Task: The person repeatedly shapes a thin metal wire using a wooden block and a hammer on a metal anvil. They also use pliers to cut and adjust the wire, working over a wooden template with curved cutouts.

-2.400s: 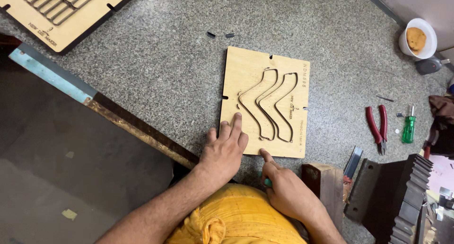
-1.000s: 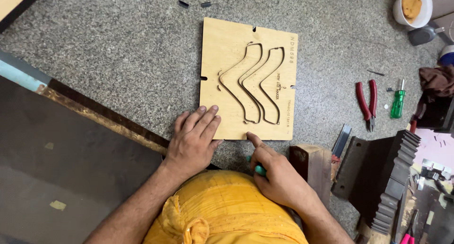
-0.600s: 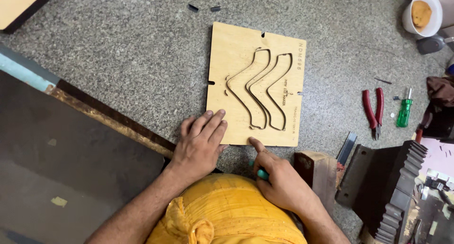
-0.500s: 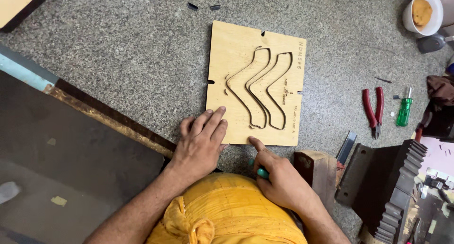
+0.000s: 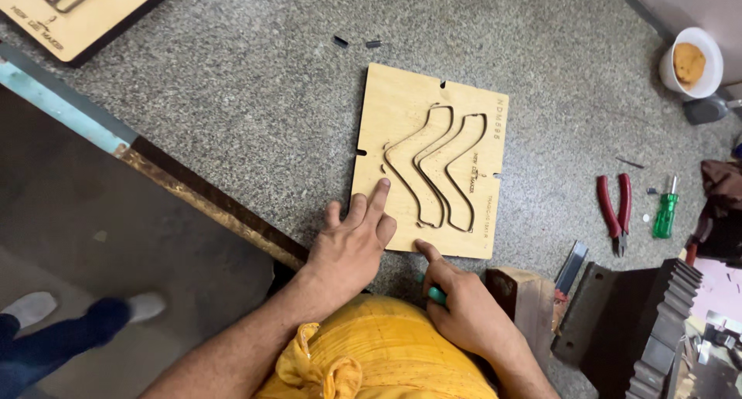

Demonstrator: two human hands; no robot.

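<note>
I see the left hand (image 5: 352, 248) pressing spread, empty fingers on the wooden board (image 5: 429, 155) on the bench (image 5: 232, 97), curved blades seated, right hand (image 5: 464, 310) gripping a green-handled tool (image 5: 437, 294).

Speckled grey stone worktop (image 5: 232, 97) fills most of the view under flat, even light, its near edge (image 5: 209, 206) running diagonally as a dark, worn strip with a pale blue-green painted band (image 5: 62, 109) at the upper left. Below that edge lies a dull grey-brown concrete floor (image 5: 116, 237), smooth and lightly stained, with a small pale scrap (image 5: 100, 235) lying on it. At the top right corner a lighter grey wall surface (image 5: 688, 5) meets the worktop.
</note>
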